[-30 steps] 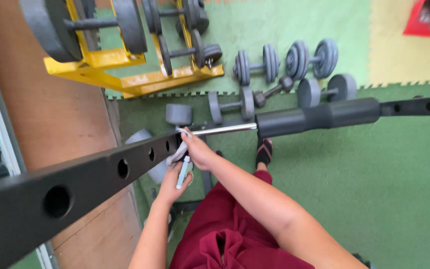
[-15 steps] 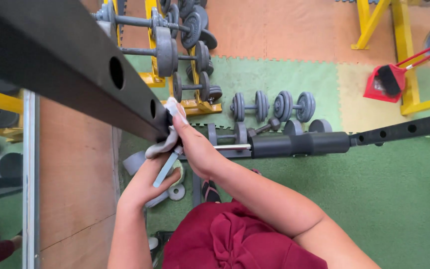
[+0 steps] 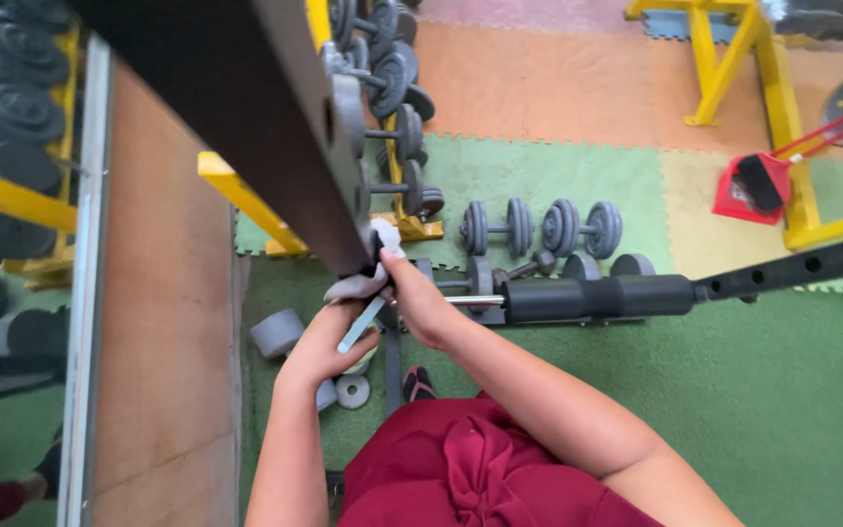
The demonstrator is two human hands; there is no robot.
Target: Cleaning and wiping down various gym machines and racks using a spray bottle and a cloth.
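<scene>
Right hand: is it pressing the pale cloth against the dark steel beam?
Yes, the right hand holds the pale cloth against the lower end of the dark steel beam.

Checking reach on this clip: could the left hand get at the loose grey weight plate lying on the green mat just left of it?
Probably yes. The left hand holds a pale tool near the dark beam, and the grey weight plate lies close beside it on the green mat, with nothing between them.

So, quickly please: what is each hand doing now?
Left hand: closed on a pale blue tool.
Right hand: closed, pressing a grey cloth to the beam.
</scene>
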